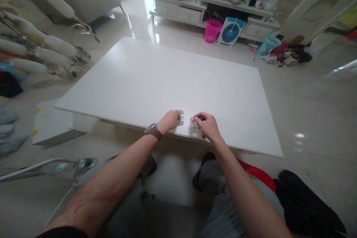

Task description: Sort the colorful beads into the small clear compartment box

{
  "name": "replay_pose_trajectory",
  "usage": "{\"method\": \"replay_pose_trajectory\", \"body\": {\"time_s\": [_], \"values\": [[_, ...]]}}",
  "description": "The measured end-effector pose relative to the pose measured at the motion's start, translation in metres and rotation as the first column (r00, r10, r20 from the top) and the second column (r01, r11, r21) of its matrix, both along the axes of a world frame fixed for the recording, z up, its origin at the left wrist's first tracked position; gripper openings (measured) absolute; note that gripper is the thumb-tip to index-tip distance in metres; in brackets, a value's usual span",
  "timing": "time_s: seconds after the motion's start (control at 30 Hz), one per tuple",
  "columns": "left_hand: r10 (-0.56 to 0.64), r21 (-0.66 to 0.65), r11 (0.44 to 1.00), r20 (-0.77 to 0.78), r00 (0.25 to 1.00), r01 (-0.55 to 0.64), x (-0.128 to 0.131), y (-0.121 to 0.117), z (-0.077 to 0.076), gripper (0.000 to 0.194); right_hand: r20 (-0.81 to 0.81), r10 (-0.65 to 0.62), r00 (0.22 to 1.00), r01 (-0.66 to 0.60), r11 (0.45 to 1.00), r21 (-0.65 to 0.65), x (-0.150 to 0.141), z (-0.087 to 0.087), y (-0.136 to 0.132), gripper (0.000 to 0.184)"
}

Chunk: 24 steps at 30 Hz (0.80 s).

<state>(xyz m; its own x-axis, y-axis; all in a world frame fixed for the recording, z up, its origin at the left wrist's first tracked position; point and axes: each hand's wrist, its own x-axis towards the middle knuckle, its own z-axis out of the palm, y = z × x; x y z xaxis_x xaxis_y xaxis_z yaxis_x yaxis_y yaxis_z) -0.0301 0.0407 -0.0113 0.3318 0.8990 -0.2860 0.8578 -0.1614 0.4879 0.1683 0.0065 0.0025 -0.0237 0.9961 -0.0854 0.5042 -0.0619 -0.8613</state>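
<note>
My left hand (170, 119) rests at the near edge of the white table (178, 78), its fingers curled beside several small, shiny, pale pieces (181, 112) laid in a short column. What those fingers hold, if anything, is hidden. Just to the right, a small clear box (192, 123) contains tiny pink, orange and purple pieces. My right hand (208, 123) is over this box with thumb and fingertips pinched together; anything between them is too small to name. A clear flat sheet or lid (224, 124) lies right of that hand. Under the hand, near the edge, sits a small dark-and-yellow piece (203, 136).
A white box (52, 122) stands on the floor at the left. Past the table are a pink basket (212, 31), a blue fan (231, 32) and a low cabinet (178, 9). A red stool edge (259, 176) shows beside my right leg.
</note>
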Motion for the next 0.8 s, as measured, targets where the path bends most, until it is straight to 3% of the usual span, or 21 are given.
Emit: {"method": "replay_pose_trajectory", "body": {"time_s": [0.17, 0.37, 0.5, 0.8], "values": [[0.007, 0.030, 1.000, 0.011, 1.000, -0.008, -0.0006, 0.0005, -0.0070, 0.011, 0.241, 0.136, 0.961, -0.134, 0.991, -0.024, -0.0010, 0.0005, -0.0031, 0.014], [0.026, 0.055, 0.998, 0.015, 1.000, -0.027, -0.0029, 0.0012, -0.0074, 0.008, 0.560, 0.315, 0.766, -0.295, 0.947, -0.128, 0.0002, -0.0010, -0.0073, 0.017], [0.033, 0.056, 0.998, -0.009, 0.999, -0.033, -0.0042, 0.0013, -0.0069, 0.010, 0.632, 0.361, 0.686, -0.310, 0.931, -0.195, 0.0003, -0.0028, -0.0073, 0.020], [0.058, 0.059, 0.997, -0.100, 0.993, -0.052, -0.0052, 0.0009, -0.0087, 0.020, 0.683, 0.435, 0.587, -0.301, 0.900, -0.315, -0.0013, 0.0005, -0.0102, 0.020]]}}
